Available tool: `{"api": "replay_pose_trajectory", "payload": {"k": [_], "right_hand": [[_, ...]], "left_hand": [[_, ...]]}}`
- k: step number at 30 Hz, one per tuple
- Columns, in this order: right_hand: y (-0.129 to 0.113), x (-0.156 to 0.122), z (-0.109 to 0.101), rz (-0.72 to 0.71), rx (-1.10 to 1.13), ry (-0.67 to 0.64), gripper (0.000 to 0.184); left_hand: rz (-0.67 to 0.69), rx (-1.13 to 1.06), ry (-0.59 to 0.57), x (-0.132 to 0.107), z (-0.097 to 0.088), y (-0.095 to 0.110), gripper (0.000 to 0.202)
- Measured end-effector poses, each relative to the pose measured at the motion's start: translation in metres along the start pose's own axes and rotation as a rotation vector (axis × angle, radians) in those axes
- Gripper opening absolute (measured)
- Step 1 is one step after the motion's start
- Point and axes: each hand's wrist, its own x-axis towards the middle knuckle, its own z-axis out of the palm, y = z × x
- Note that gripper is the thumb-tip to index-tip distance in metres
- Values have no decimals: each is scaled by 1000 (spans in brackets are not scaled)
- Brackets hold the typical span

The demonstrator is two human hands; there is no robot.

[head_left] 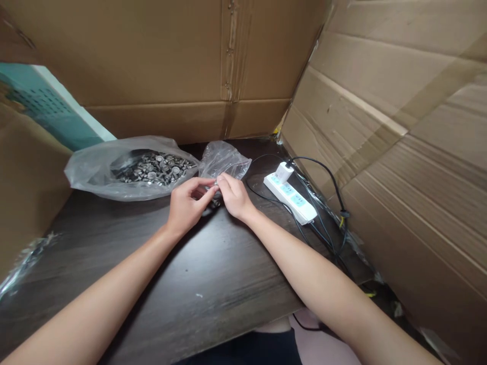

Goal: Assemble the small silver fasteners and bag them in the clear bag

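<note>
My left hand (187, 204) and my right hand (233, 195) meet above the table in front of me. Between their fingertips they pinch a small shiny metal piece (216, 183), mostly covered by the fingers. Just under the hands, a few more metal pieces (215, 203) lie on the dark wooden tabletop (213, 263). Behind my left hand an open clear plastic bag (95, 175) holds a heap of small metal parts (160, 169), some with round flat heads. A second, smaller clear bag (224, 158) stands right behind my fingers.
To the right lies a white power strip (300, 209) with a white plug adapter (282, 172) in it. Black cables (337, 185) loop beside it. Cardboard walls (163, 61) enclose the table at the back and sides. A teal plastic crate (49, 104) shows at the left.
</note>
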Motion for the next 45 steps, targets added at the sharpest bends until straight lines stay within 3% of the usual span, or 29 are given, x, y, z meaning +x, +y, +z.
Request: {"api": "replay_pose_trajectory", "payload": {"k": [8, 14, 21, 29, 38, 45], "right_hand": [[-5, -5, -2, -20, 60, 8, 24], [-4, -4, 0, 3, -11, 19, 33], [-6, -7, 0, -67, -11, 4, 21], [0, -5, 1, -5, -45, 25, 35], [-4, -5, 0, -38, -7, 21, 20], [-1, -4, 2, 15, -26, 13, 36]], "left_hand": [[-27, -5, 12, 1, 0, 2, 18], [58, -1, -33, -2, 0, 2, 15], [-69, -54, -4, 0, 1, 3, 14], [7, -78, -44, 0, 1, 3, 14], [-123, -105, -10, 0, 2, -1, 15], [-40, -89, -50, 0, 1, 3, 16]]}}
